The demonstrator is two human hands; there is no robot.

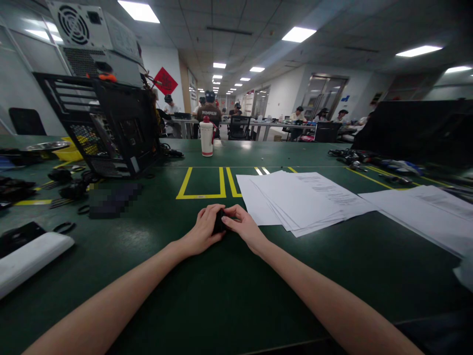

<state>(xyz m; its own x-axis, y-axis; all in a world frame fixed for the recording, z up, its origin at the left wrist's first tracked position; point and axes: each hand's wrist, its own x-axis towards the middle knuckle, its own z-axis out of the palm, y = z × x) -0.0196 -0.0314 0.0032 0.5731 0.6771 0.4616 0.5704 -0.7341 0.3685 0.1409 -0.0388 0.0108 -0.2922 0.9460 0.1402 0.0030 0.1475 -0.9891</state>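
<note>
Between my two hands, just above or on the green table [207,296], is a small black object [219,223]. Its kind cannot be made out, since my fingers cover much of it. My left hand [203,229] wraps round its left side, with the thumb at the near edge. From the right, my right hand [244,227] grips the same object with thumb and fingers. A fanned pile of printed paper sheets [295,202] lies just beyond and to the right of my right hand.
A black computer case [111,128] with a power supply [96,29] on top stands at left. A white bottle [207,138] is straight ahead. Yellow tape [201,196] marks the table. More paper [424,212] lies right, a white long object [33,261] left. People sit farther back.
</note>
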